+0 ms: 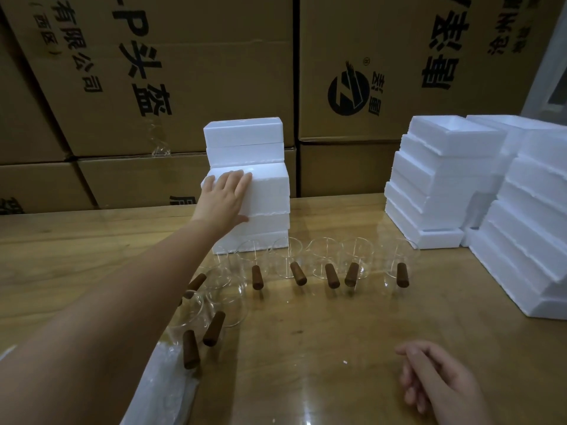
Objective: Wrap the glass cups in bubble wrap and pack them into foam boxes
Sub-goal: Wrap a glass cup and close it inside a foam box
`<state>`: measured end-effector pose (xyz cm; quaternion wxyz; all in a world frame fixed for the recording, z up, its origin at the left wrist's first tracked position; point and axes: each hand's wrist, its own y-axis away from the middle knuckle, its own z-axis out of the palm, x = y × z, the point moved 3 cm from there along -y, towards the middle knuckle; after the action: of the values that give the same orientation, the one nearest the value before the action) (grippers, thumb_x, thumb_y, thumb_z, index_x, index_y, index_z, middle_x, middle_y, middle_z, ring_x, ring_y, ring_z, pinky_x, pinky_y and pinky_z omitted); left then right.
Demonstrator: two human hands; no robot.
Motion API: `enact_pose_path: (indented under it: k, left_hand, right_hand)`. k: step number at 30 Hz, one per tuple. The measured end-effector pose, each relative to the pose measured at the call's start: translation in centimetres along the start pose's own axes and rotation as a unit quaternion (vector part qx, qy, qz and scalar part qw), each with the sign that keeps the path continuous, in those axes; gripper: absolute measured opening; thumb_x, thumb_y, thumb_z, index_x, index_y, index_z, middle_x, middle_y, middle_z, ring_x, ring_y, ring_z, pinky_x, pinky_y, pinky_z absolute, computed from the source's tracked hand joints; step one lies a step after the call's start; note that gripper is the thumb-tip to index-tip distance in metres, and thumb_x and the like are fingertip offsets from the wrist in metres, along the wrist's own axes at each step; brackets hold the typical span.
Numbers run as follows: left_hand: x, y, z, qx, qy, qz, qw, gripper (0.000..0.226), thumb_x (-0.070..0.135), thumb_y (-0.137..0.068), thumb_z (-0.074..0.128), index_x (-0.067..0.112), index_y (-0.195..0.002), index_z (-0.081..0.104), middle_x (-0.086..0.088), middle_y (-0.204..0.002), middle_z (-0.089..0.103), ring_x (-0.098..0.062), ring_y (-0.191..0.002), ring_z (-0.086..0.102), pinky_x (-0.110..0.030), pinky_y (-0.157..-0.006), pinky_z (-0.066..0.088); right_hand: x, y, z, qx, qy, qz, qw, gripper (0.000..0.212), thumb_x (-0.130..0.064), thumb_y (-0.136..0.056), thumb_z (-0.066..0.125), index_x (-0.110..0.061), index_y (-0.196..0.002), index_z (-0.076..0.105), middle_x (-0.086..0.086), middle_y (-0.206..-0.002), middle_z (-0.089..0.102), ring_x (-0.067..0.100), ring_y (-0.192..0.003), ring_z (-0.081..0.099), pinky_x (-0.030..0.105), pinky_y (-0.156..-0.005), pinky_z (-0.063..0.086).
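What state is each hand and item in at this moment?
Left hand: open, fingers flat on the centre foam boxes.
Right hand: open, loosely curled, holding nothing.
Glass cups: upright on the table, unwrapped.
Bubble wrap: lying at the near table edge, unused.
Centre foam boxes: stacked, closed.
Right foam boxes: stacked, top one open.

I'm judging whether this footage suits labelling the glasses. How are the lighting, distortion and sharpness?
Head view: dim, warm light; the white foam boxes are brightest, while the clear glass cups nearly vanish against the wooden table, only their brown handles reading well. Head view: wide-angle distortion tilts the cardboard cartons, and the right hand at the bottom edge looks slightly soft.
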<state>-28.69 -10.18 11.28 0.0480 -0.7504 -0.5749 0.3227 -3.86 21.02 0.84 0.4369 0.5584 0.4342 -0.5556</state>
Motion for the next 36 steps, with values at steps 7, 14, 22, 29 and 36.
enact_pose_path:
  k: [7,14,22,29,36]
  left_hand:
    - [-0.4,-0.2,0.2,-0.001,0.003,0.007,1.0,0.096,0.056,-0.081,0.062,0.012,-0.15,0.012,-0.009,-0.151,0.026,-0.028,-0.138,0.027,-0.046,-0.112,0.022]
    - [-0.5,-0.2,0.3,-0.01,0.011,0.012,1.0,0.095,0.054,-0.082,0.063,0.013,-0.15,0.012,-0.009,-0.152,0.026,-0.029,-0.139,0.026,-0.046,-0.112,0.022]
    - [-0.4,0.0,-0.2,-0.019,0.016,0.011,1.0,0.091,0.047,-0.082,0.067,0.012,-0.149,0.015,-0.01,-0.15,0.028,-0.029,-0.137,0.029,-0.046,-0.112,0.024]
    - [0.2,0.9,-1.4,0.01,0.099,-0.012,0.995,0.073,0.037,-0.092,0.054,0.018,-0.15,0.014,-0.008,-0.158,0.015,-0.027,-0.146,0.009,-0.049,-0.117,0.003]
    - [5.5,3.3,-7.6,0.042,0.301,-0.043,0.952,0.044,0.028,-0.091,0.054,0.016,-0.133,0.048,-0.004,-0.143,0.043,-0.021,-0.13,0.04,-0.04,-0.109,0.033]
  right_hand:
    - [0.1,-0.1,0.0,0.0,0.0,0.0,1.0,0.021,0.004,-0.092,0.05,0.004,-0.077,0.064,0.011,-0.045,0.053,0.014,-0.031,0.045,0.013,-0.03,0.029]
    - [0.3,-0.3,0.1,0.001,-0.008,-0.002,1.0,0.021,0.005,-0.092,0.049,0.004,-0.077,0.063,0.01,-0.045,0.052,0.015,-0.031,0.044,0.013,-0.03,0.029]
    - [0.5,-0.3,-0.1,-0.002,-0.003,-0.018,1.0,0.021,0.004,-0.092,0.049,0.004,-0.077,0.063,0.01,-0.046,0.053,0.015,-0.032,0.045,0.014,-0.031,0.029]
    - [1.0,-0.5,-0.2,-0.004,-0.002,-0.021,1.0,0.022,0.004,-0.093,0.048,0.003,-0.078,0.063,0.008,-0.045,0.053,0.013,-0.031,0.045,0.013,-0.03,0.029]
    - [1.3,-0.5,-0.1,-0.019,0.014,-0.034,0.999,0.022,0.001,-0.094,0.048,-0.001,-0.078,0.064,0.006,-0.047,0.054,0.011,-0.034,0.045,0.015,-0.032,0.031]
